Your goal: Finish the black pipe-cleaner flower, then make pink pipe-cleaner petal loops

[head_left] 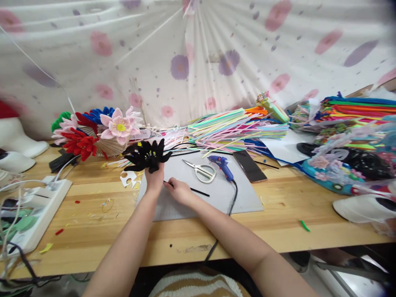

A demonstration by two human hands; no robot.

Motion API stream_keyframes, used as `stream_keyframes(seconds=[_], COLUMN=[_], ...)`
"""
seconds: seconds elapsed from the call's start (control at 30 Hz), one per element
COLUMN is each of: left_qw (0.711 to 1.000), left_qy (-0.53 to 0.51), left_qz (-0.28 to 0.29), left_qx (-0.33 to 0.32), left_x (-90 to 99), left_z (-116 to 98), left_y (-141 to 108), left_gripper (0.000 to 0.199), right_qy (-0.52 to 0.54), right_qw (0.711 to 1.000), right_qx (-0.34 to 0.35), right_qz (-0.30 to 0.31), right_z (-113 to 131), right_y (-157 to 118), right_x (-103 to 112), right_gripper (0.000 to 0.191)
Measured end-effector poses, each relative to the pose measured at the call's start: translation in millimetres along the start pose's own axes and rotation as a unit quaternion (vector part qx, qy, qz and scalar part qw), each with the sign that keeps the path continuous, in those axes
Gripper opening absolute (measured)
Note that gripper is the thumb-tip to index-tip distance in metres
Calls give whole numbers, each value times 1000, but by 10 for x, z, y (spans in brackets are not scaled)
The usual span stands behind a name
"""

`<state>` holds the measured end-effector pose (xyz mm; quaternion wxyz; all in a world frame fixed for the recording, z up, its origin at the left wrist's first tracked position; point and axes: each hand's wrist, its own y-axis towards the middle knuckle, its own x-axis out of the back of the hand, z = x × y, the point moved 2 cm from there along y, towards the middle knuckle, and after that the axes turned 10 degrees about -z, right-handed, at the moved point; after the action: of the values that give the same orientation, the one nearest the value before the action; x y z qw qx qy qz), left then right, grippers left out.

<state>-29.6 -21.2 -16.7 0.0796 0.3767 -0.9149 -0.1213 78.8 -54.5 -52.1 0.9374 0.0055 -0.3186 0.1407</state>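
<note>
Head view: you held a black, many-petalled fuzzy flower with yellow stamens [150,157] just left of the frame's centre, facing up. Your left hand [155,178] seemed closed beneath it, though the petals hid most of the fingers. Your right hand [178,192], lower and nearer the middle of the frame, was pinched round a thin, straight black stick [200,192].

That stick's long axis sloped gently, from beside your left hand down toward the right of the frame. Its left end lay below the blossom and just beside your left hand, with your right hand gripping between that end and the free one. Whether the stick joined the flower you could not tell from here. The flower lay up and to the left of your right hand, while your left was directly under it.

Both hands were over a flat grey mat [247,200]; silver metal scissors [198,167] and a blue plastic glue gun [223,166] rested on it, up and to the right.
</note>
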Motion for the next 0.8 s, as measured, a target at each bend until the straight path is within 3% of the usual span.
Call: stream_keyframes(seconds=[0.1,0.2,0.3,0.43,0.5,0.6,0.7,0.8], left_qw=[996,992,992,993,996,997,994,992], left_qy=[1,-51,-47,-27,-14,20,64,88], left_qz=[87,106,93,70,60,65,83,93], left_qx=[30,49,68,87,65,39,24,-1], left_x=[-68,-25,133,377,453,475,435,413], left_z=[17,100,241,377,387,371,359,356], left_y=[-95,-152,-141,-60,-31,-44,-107,-170], left_gripper=[35,47,40,32,27,23,21,19], right_qy=[-63,-50,-3,6,-22,-17,36,-14], right_qw=[994,977,939,858,843,840,807,781], right_qx=[31,55,73,98,79,41,-17,-58], right_qz=[-81,-199,-337,-505,-532,-541,-589,-622], right_z=[-2,-29,-116,-349,-520,-804,-1070,-1260], right_y=[43,126,189,72,-20,-111,-175,-275], right_x=[146,507,1138,2009,2258,2425,2564,2763], right_gripper=[30,30,35,39,38,37,40,36])
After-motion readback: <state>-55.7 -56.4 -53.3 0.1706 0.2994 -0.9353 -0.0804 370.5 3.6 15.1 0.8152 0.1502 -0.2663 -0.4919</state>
